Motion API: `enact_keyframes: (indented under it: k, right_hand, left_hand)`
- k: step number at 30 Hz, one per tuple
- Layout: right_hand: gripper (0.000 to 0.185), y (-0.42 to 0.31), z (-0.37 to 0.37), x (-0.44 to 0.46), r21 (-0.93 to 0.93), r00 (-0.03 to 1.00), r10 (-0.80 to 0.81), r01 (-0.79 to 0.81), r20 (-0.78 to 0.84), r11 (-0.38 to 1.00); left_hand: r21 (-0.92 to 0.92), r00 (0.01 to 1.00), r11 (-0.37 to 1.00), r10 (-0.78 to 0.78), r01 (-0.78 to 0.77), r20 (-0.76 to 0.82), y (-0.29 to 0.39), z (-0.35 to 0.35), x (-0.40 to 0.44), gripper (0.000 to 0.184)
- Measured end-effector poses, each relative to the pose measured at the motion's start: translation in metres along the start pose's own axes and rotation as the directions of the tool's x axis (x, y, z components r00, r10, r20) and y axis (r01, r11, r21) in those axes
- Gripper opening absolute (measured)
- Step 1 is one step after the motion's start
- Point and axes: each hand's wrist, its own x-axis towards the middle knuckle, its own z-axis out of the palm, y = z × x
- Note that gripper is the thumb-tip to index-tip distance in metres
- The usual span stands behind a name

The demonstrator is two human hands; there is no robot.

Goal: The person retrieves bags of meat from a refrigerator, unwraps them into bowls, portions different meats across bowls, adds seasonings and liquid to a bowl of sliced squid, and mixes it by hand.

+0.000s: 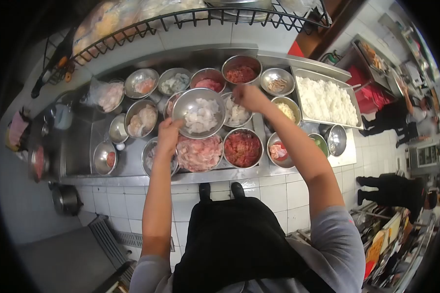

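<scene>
Bowl, raised: steel vessel (178,110) held above the worktop (195,178), partly overlapping the pink slices (199,155) in view.
Left hand (169,136): fingers closed on the near-left rim of the steel vessel.
Right hand (251,98): fingers bent downward at the neighbouring bowl (250,118); their opening, and whether they grip a piece, cannot be told at this scale.
Pale pieces (201,116): gathered inside the steel vessel; others lie in the neighbouring bowl. Portioning appears partway along, with the vessel already lifted and loaded, and the neighbouring pieces not all transferred.
Mouth of vessel: directed upward, perhaps slightly tilted.
Long axis: none, the rim being round.
</scene>
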Motion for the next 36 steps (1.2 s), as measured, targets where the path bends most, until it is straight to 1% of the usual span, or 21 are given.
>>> enact_keyframes:
  k: [1, 2, 4, 5, 7, 8, 9, 12, 13, 15, 16, 18, 22, 24, 27, 29, 31, 33, 34, 35, 36]
  right_hand:
    - [0.032, 0.011, 0.021, 0.004, -0.340, 0.985, 0.042, 0.018, 0.167, 0.940]
    - [0.032, 0.017, 0.042, 0.002, -0.342, 0.987, 0.047, 0.007, 0.151, 0.939]
    - [0.033, 0.019, 0.084, -0.013, -0.588, 0.982, -0.171, 0.094, -0.076, 0.803]
    - [0.033, 0.017, 0.090, -0.007, -0.583, 0.983, -0.165, 0.085, -0.085, 0.808]
    - [0.035, 0.018, 0.094, 0.006, -0.452, 0.998, 0.069, -0.060, 0.003, 0.890]
    - [0.033, 0.010, 0.076, 0.007, -0.431, 0.984, 0.130, -0.064, 0.125, 0.900]
    - [0.033, 0.013, 0.069, 0.009, -0.438, 0.983, 0.144, -0.080, 0.114, 0.895]
    - [0.027, 0.019, 0.045, 0.002, -0.190, 0.997, 0.037, -0.049, -0.069, 0.980]
    - [0.027, 0.018, 0.041, -0.001, -0.199, 0.996, 0.049, -0.063, -0.078, 0.978]
    - [0.022, -0.012, 0.011, -0.006, 0.163, 0.949, 0.309, -0.296, -0.059, 0.941]
    - [0.022, -0.022, -0.002, -0.007, 0.161, 0.947, 0.314, -0.300, -0.064, 0.940]
    - [0.016, -0.041, -0.024, -0.012, 0.444, 0.938, 0.327, -0.248, -0.111, 0.861]
    - [0.011, -0.072, -0.068, -0.019, 0.537, 0.948, 0.256, -0.117, -0.191, 0.836]
    - [0.014, -0.106, -0.096, -0.029, 0.686, 0.961, 0.219, -0.045, -0.169, 0.726]
    - [0.015, -0.133, -0.115, -0.045, 0.677, 0.950, 0.228, -0.025, -0.213, 0.735]
    - [0.020, -0.134, -0.115, -0.060, 0.550, 0.953, 0.225, -0.080, -0.203, 0.832]
    - [0.035, -0.112, -0.098, -0.079, 0.075, 0.972, 0.048, -0.031, -0.229, 0.997]
    - [0.051, -0.108, -0.092, -0.110, -0.096, 0.977, 0.206, -0.211, -0.054, 0.973]
    - [0.055, -0.094, -0.074, -0.126, -0.079, 0.974, 0.165, -0.179, -0.158, 0.981]
    - [0.059, -0.082, -0.057, -0.144, -0.073, 0.955, 0.135, -0.160, -0.265, 0.984]
    - [0.060, -0.086, -0.053, -0.161, -0.196, 0.974, 0.135, -0.170, -0.182, 0.966]
  left_hand:
    - [-0.033, 1.000, 0.999, -0.012, 0.012, -0.007, 0.009, -0.008, -0.001, 0.021]
    - [0.037, 1.000, 0.999, 0.007, -0.008, 0.023, 0.007, -0.022, 0.008, 0.022]
    - [0.049, 0.998, 0.999, -0.003, 0.000, 0.056, 0.016, -0.033, 0.012, 0.022]
    - [0.056, 0.997, 0.998, -0.019, 0.015, 0.077, 0.020, -0.042, 0.014, 0.021]
    - [0.075, 0.992, 0.997, -0.008, -0.002, 0.123, 0.025, -0.054, 0.021, 0.021]
    - [0.087, 0.989, 0.996, -0.007, -0.006, 0.148, 0.030, -0.057, 0.023, 0.021]
    - [0.095, 0.985, 0.995, -0.004, -0.013, 0.174, 0.033, -0.059, 0.027, 0.021]
    - [0.110, 0.978, 0.994, -0.007, -0.016, 0.207, 0.035, -0.063, 0.039, 0.021]
    - [0.107, 0.974, 0.994, -0.006, -0.019, 0.225, 0.033, -0.062, 0.043, 0.021]
    - [0.189, 0.975, 0.982, -0.018, -0.025, 0.220, 0.030, -0.061, 0.054, 0.021]
    - [0.188, 0.974, 0.982, -0.017, -0.027, 0.228, 0.030, -0.060, 0.057, 0.021]
    - [0.212, 0.965, 0.977, -0.054, -0.001, 0.255, 0.031, -0.056, 0.060, 0.024]
    - [0.172, 0.941, 0.985, -0.067, 0.009, 0.333, 0.038, -0.033, 0.061, 0.024]
    - [0.200, 0.933, 0.979, -0.043, -0.031, 0.356, 0.037, -0.020, 0.067, 0.024]
    - [0.209, 0.911, 0.976, -0.033, -0.059, 0.411, 0.039, 0.005, 0.065, 0.023]
    - [0.250, 0.887, 0.961, -0.011, -0.118, 0.461, 0.052, 0.027, 0.051, 0.023]
    - [0.285, 0.854, 0.941, 0.009, -0.184, 0.520, 0.062, 0.054, 0.032, 0.022]
    - [0.156, 0.813, 0.982, -0.001, -0.110, 0.582, 0.063, 0.083, 0.014, 0.019]
    - [0.196, 0.785, 0.969, -0.006, -0.148, 0.619, 0.051, 0.095, 0.018, 0.017]
    - [0.279, 0.739, 0.917, 0.025, -0.284, 0.673, 0.042, 0.106, 0.019, 0.018]
    - [0.324, 0.665, 0.846, 0.049, -0.425, 0.745, 0.032, 0.124, 0.015, 0.018]
